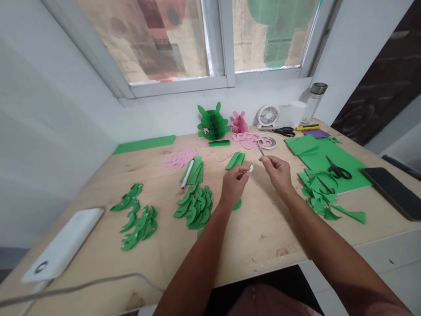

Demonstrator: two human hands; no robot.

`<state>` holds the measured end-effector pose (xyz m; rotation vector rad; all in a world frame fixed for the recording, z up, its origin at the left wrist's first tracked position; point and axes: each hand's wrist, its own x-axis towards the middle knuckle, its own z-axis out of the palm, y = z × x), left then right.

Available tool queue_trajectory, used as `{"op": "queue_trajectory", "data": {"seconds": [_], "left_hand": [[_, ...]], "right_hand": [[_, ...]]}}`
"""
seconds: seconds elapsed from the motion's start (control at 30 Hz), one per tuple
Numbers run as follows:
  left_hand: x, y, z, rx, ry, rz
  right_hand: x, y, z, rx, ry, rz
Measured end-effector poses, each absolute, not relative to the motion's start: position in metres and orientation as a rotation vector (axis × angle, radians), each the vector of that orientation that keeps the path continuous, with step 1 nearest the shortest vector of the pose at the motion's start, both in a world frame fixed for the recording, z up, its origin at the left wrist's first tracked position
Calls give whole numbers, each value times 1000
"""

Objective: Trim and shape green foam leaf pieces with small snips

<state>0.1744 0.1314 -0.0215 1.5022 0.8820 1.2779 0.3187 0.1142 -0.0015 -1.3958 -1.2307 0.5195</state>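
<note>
One camera is sitting on the person's head. It is looking forward and down across the light-brown wooden table (263, 237). The person's dull reddish-brown shirt (266, 303) is showing at the near side. The bare left hand (234, 183) and bare right hand (278, 173) are showing in the middle, quite close. Far off, the big white-framed window (226, 48) is filling the top. The camera is seeing wide, from the plain white wall (39, 118) on the left to the flat black slab (394, 193) on the right.

Room runs between the pink cutouts (180, 159) and leftmost green curls (141, 227), blocked rightward by green strips (198, 172).
</note>
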Motion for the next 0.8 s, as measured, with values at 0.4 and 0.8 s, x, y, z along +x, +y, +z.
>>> {"op": "queue_trajectory", "data": {"seconds": [0.4, 0.8], "left_hand": [[235, 155, -24, 2550, 1010, 949], [213, 142, -35, 1981, 1049, 1182]], "right_hand": [[325, 111, 7, -1349, -1127, 330], [326, 112, 0, -1463, -1276, 340]]}}
